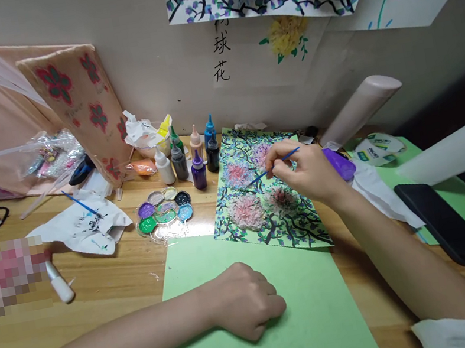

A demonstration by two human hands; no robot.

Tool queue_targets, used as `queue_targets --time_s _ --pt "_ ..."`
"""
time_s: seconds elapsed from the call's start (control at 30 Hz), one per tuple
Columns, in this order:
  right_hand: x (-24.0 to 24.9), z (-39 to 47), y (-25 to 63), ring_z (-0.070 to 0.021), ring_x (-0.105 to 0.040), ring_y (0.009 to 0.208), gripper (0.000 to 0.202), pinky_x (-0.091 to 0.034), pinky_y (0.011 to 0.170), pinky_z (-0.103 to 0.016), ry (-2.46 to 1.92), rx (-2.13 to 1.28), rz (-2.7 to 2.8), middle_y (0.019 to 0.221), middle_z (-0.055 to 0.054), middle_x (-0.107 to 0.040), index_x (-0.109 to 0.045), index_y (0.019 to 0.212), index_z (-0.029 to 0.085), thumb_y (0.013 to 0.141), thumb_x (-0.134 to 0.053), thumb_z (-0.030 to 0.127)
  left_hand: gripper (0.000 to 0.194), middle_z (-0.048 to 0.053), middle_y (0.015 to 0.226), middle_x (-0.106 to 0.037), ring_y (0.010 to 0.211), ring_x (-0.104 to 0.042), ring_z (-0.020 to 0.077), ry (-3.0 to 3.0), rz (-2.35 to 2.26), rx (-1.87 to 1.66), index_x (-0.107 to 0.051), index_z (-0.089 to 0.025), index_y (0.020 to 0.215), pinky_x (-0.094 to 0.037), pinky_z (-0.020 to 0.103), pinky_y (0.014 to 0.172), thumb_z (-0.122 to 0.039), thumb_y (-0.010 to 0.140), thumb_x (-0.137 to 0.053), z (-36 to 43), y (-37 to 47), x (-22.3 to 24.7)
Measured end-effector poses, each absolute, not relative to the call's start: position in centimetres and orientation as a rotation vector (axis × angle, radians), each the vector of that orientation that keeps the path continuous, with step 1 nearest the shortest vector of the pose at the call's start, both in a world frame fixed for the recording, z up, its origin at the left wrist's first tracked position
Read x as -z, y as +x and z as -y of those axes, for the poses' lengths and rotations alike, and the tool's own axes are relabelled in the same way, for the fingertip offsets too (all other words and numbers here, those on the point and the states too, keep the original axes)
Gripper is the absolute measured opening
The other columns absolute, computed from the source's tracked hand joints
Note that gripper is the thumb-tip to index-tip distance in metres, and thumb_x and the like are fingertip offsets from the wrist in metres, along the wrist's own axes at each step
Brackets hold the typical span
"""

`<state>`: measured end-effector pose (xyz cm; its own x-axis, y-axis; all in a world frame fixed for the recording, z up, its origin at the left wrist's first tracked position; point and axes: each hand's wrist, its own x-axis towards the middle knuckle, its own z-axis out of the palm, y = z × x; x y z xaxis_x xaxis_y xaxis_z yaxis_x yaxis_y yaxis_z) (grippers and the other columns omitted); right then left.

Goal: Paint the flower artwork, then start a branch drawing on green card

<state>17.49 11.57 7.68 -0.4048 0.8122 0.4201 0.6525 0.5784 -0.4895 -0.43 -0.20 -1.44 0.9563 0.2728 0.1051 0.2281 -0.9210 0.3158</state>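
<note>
The right hand [297, 170] pinches a slim blue paintbrush [260, 177] between thumb and fingertips, its tip over the flower picture [261, 189]; whether the bristles touch is unclear. The left hand [248, 302] is curled into a fist, fingers folded together, on a plain green sheet [318, 327]. Taking that fist as the clock's centre, the flower picture, with four puffy blooms among painted dark branches, lies toward 1 o'clock, its near edge by the sheet. The paint palette [165, 213] is at 11, paint bottles [198, 171] near 12, a stained tissue [88, 223] at 10, and a black phone [448, 226] at 3.
</note>
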Motion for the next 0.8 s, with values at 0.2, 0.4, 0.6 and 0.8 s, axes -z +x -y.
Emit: queue_targets --time_s 0.2,0.4,0.6,0.8 --pt "-7.87 -11.90 18.07 -0.0175 -0.054 0.068 0.016 -0.037 0.063 -0.029 -1.201 -0.296 2.184 0.067 -0.001 -0.060 -0.054 0.065 0.021 0.074 -0.045 0.011 0.016 -0.003 0.059 -0.056 0.054 -0.048 0.0126 2.812 -0.383 -0.250 -0.042 -0.019 0.059 -0.025 0.028 0.040 -0.019 0.059 -0.058 0.22 -0.47 1.57" --pt "-7.37 -12.01 17.78 -0.0170 -0.054 0.069 0.015 -0.038 0.064 -0.029 -1.217 -0.335 2.193 0.071 -0.002 -0.060 -0.054 0.067 0.020 0.075 -0.044 0.012 0.015 -0.003 0.058 -0.056 0.054 -0.049 0.0128 2.817 -0.379 -0.230 -0.042 -0.019 0.058 -0.027 0.028 0.041 -0.018 0.059 -0.058 0.26 -0.41 1.36" --pt "-7.27 -12.09 17.71 -0.0167 -0.053 0.069 0.015 -0.037 0.064 -0.028 -1.231 -0.356 2.206 0.069 -0.002 -0.059 -0.055 0.067 0.019 0.075 -0.044 0.013 0.015 -0.002 0.058 -0.056 0.053 -0.050 0.0132 2.827 -0.373 -0.231 -0.042 -0.018 0.058 -0.026 0.026 0.040 -0.017 0.060 -0.057 0.20 -0.39 1.21" --pt "-7.40 -12.14 17.84 -0.0167 -0.052 0.068 0.014 -0.037 0.065 -0.028 -1.234 -0.331 2.272 0.068 -0.003 -0.059 -0.055 0.067 0.018 0.075 -0.044 0.014 0.015 -0.002 0.058 -0.057 0.053 -0.050 0.0127 2.824 -0.373 -0.242 -0.041 -0.019 0.058 -0.025 0.027 0.040 -0.016 0.059 -0.056 0.18 -0.39 1.22"
